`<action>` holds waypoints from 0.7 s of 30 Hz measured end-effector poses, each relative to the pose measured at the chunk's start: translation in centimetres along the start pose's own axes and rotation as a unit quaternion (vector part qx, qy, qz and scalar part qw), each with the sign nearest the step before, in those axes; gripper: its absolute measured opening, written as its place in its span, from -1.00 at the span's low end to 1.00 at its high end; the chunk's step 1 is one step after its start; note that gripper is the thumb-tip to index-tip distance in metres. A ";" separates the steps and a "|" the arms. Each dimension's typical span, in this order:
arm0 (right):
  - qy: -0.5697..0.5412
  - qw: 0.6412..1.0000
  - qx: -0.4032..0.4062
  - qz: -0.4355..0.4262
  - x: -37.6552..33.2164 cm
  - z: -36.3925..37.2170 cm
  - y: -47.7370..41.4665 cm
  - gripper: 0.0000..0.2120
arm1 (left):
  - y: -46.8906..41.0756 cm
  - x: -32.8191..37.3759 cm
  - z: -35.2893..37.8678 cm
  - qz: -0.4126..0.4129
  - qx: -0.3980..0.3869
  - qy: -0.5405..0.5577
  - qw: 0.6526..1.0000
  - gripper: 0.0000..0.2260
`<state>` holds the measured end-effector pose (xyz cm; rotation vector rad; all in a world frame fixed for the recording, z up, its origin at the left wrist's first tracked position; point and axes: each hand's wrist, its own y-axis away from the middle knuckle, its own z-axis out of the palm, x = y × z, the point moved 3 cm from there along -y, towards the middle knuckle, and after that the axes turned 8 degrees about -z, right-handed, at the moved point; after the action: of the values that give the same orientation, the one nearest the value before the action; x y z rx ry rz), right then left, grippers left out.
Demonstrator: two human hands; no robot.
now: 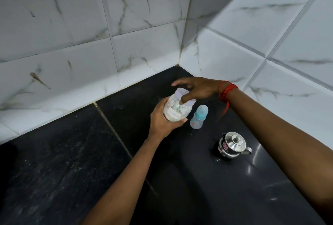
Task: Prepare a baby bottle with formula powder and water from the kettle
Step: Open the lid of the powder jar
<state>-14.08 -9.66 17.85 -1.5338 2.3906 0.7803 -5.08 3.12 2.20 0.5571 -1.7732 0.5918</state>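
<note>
My left hand (163,122) grips a clear jar of white formula powder (175,110) from below, tilted, above the black counter. The jar has a pale lilac lid (183,96). My right hand (196,88) lies over that lid, thumb pressed against its rim and fingers spread above it. A small baby bottle (198,117) with a teal cap stands upright just right of the jar. Further right and nearer to me sits a small steel kettle (232,145) with its lid on.
The black stone counter (90,170) runs into a corner of white marble-look wall tiles (126,26). A grout seam crosses the counter left of the jar. A red thread is tied round my right wrist.
</note>
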 end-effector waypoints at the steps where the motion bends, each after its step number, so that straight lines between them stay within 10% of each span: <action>1: 0.010 1.000 0.007 0.021 -0.2 0.1 0.2 -0.33 | 0.0 -0.2 0.0 -0.001 0.004 -0.002 1.000 -0.16; 13: 0.036 0.989 0.138 0.026 3.9 1.4 -3.0 -0.30 | 0.3 -6.0 0.4 -0.052 0.008 -0.063 0.997 -0.16; 21: 0.131 0.980 0.068 0.134 9.0 6.5 -9.9 -0.22 | 0.2 -10.0 1.4 -0.055 0.000 -0.045 0.998 -0.17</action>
<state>-9.98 -16.52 5.27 -1.3518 2.8194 0.4685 -3.67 3.14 -7.84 0.6852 -1.8136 0.4976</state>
